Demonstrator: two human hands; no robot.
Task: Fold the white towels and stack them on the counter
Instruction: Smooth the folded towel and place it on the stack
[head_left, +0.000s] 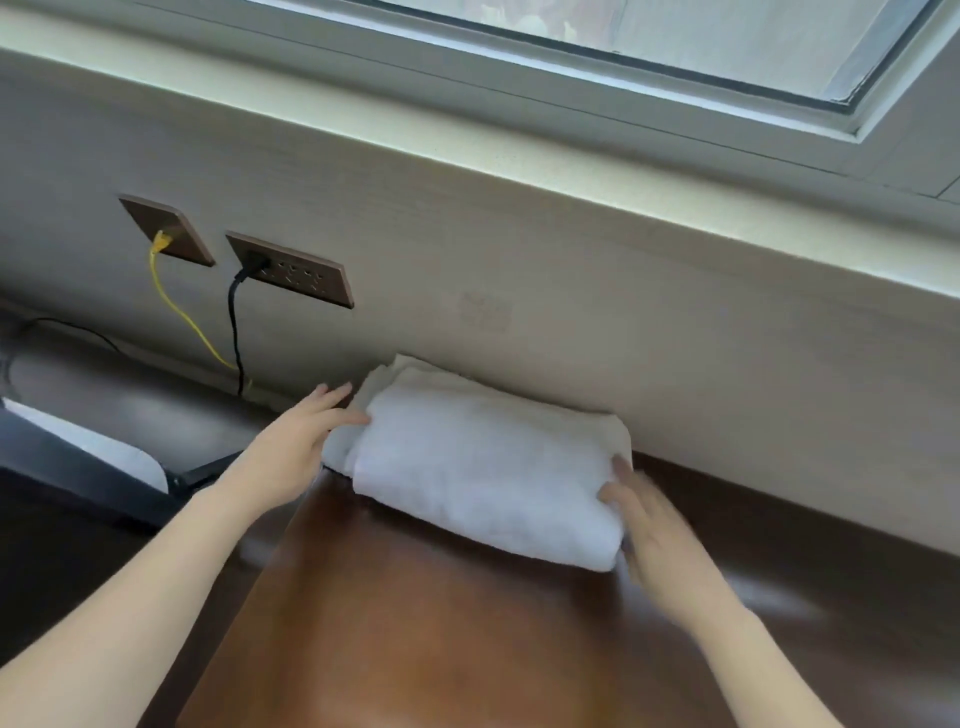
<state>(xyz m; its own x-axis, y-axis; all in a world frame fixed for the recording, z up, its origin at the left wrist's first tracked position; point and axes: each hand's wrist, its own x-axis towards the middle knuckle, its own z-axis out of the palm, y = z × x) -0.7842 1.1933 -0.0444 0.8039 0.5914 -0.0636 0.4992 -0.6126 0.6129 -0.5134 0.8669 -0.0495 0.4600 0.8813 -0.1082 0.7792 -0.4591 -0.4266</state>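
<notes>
Left hand (306, 436) and right hand (655, 530), fingers straight, press the ends of the folded towel stack (483, 467) on the bench (415, 613). Square edges evenly; avoid toppling layers.

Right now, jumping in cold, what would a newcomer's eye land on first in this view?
The bundle of folded white terry towels in the centre, lying on the glossy brown wooden counter against the pale wall. The left hand and the right hand, the latter blurred, flank it, fingers touching its two ends. Up left, a yellow cable and a black cable hang from brown wall sockets.
</notes>
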